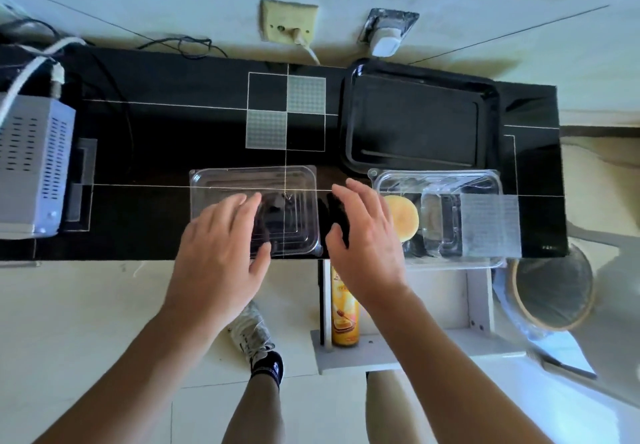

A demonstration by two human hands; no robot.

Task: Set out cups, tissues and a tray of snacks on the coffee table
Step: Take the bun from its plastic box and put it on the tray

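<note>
Snack box opened, tray not yet filled.
Left hand and right hand hover spread wide, empty, over the clear lid; next, lift the bun from the container onto the black tray on the desk.

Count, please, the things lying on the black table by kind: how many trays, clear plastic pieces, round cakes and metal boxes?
Black tray: 1
Clear plastic lid: 1
Clear plastic container: 1
Round yellow cake: 1
Grey metal box: 1
Total: 5
</note>
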